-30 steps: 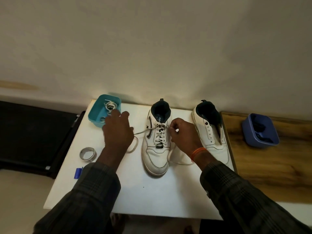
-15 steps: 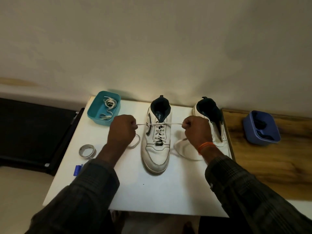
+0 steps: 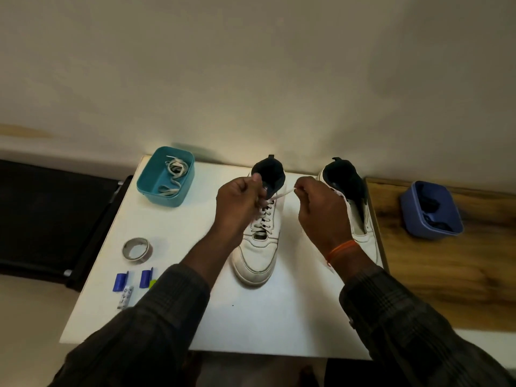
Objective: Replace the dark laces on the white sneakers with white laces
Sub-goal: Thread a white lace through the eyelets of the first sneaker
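You were at the tying stage on the left sneaker, which stood mid-desk already threaded with the white lace. Your left hand curled around one end near the tongue, though blur hid the exact grip; your right hand pinched the other end, lifted taut. The right sneaker beside it looked unlaced. Next, I judged, you needed to cross the ends and knot them.

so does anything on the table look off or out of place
Mainly the right-hand white sneaker: it has no lace, unlike the laced white sneaker beside it, and it sits at the white table's right edge. Nothing looks spilled or damaged.
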